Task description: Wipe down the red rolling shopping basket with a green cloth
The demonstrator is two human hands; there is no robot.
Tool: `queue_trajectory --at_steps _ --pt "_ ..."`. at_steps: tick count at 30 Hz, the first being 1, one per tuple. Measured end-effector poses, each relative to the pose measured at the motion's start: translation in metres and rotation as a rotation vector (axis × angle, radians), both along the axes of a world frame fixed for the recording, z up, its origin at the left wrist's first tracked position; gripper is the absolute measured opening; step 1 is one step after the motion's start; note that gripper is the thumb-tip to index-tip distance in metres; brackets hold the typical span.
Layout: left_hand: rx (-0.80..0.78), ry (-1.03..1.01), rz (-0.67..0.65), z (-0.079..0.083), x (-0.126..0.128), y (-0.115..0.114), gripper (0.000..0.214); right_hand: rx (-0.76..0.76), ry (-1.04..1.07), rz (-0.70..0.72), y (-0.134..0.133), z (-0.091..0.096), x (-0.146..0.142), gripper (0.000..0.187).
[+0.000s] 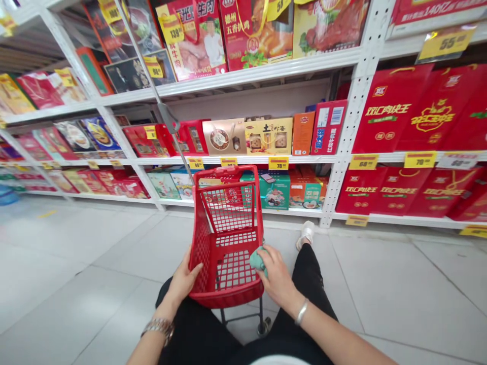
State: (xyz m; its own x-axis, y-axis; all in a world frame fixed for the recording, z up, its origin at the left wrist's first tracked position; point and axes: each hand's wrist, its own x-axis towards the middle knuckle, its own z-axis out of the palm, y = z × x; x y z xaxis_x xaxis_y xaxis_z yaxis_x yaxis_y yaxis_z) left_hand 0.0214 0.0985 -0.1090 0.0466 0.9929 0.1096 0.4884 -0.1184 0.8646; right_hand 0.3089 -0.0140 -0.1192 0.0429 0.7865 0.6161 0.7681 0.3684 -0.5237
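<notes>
Your right hand [277,278] closes narrowly around a soft, crumpled teal bundle [257,262], pressing it against the right rim of a red plastic-mesh shopping trolley [228,172]. Your left hand [183,280] lies open, fingers spread, on that trolley's left rim, holding nothing.

Ahead of the trolley stands white metal shelving [357,91], stacked with boxed food gifts. Pale grey floor tiles [95,263] spread out on both sides of it. To its right, glossy red gift bags [391,109] fill two shelves; straight past it sit green and orange cartons [274,191], and above them a tan gift box [268,136]. Yellow price tags [278,162] line the shelf edges just beyond it. A slim grey pole [163,107] rises from its back-left corner. Your black trousers [312,276] pass on either side of its lower frame, and a white shoe [306,234] shows just right of it. A metal-link watch [160,328] circles your left wrist, a silver bangle [302,312] your right.
</notes>
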Motion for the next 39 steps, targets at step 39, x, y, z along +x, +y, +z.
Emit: queue_trajectory --at_steps 39 --pt "0.104 0.728 0.428 0.008 0.055 -0.093 0.075 -0.219 -0.568 0.107 -0.001 0.077 -0.024 0.026"
